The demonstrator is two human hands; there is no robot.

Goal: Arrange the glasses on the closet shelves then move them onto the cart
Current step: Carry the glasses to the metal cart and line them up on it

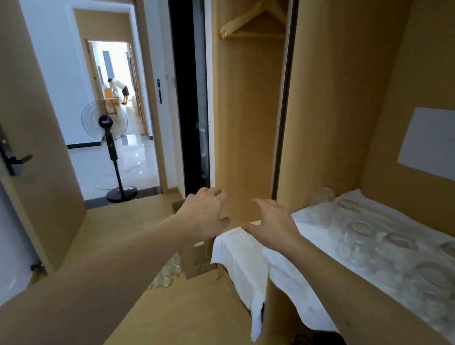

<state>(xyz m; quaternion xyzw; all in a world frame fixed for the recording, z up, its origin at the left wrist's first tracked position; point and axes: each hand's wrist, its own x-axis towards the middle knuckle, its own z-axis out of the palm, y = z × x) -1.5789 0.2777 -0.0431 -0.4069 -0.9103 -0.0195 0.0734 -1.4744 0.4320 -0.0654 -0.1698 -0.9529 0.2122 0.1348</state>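
right forearm: it crosses in front of the near edge of the white cloth (242, 261) that covers the closet shelf (279, 312); the near corner of the cloth hangs down over the shelf front
right hand (271, 223): fingers spread and loosely bent, palm down, gripping nothing; it hovers over the left end of the cloth, just beside the wooden divider panel (340, 100)
left hand (205, 212): fingers likewise spread and slightly curled, empty; it hangs in the air to the left of the shelf, in front of the open hanging bay (249, 124), well clear of any glass
glasses on the shelf (398, 246): clear bowl-shaped glasses, standing rim up on the cloth in rough rows that run back and to the right (the nearer ones are blurred; a count would be a guess); one at the back left corner (322, 196) looks turned over
key relation: the glasses lie to the right of both hands and a little beyond them; the right hand is plainly the nearer, with a bare stretch of cloth between its fingers and the closest glass (360, 237)
glasses on the floor (168, 273): a second cluster low down under the left forearm, partly hidden
cart: not in view
farther off: a wooden hanger (253, 20) in the bay; a standing fan (105, 125) in the doorway
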